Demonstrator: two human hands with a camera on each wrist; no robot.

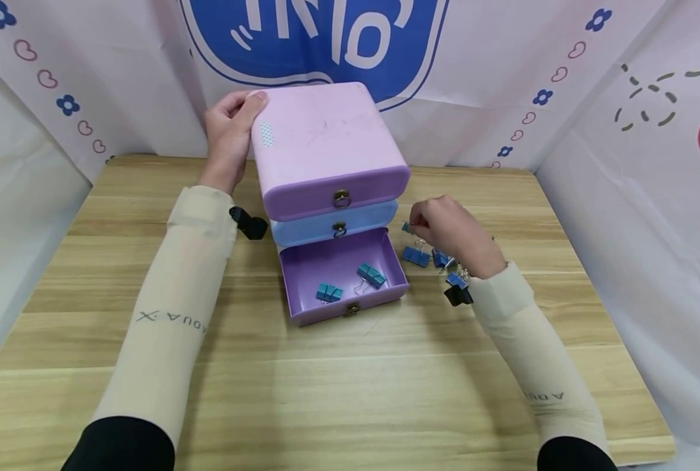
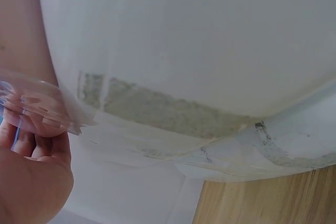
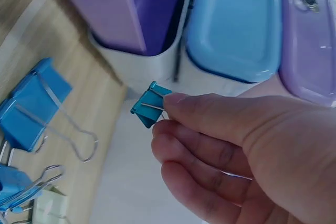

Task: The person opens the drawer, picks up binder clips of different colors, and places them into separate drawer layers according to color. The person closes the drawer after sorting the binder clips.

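A small three-tier drawer box (image 1: 332,137), pink on top, stands at the middle of the table. My left hand (image 1: 232,124) grips its back left corner, thumb on top; the left wrist view shows those fingers (image 2: 37,145) curled at the edge. The bottom purple drawer (image 1: 303,275) is pulled out and holds two teal binder clips (image 1: 371,275). Above it, the blue drawer (image 1: 315,227) and the purple top drawer (image 1: 303,203) are closed. Right of the box, my right hand (image 1: 450,229) pinches a small teal binder clip (image 3: 149,104) between thumb and forefinger.
Several blue binder clips (image 1: 416,256) lie on the wooden table (image 1: 350,392) under and beside the right hand. A pale clip (image 3: 50,205) sits among them in the right wrist view. A printed white cloth (image 1: 468,78) hangs behind the table.
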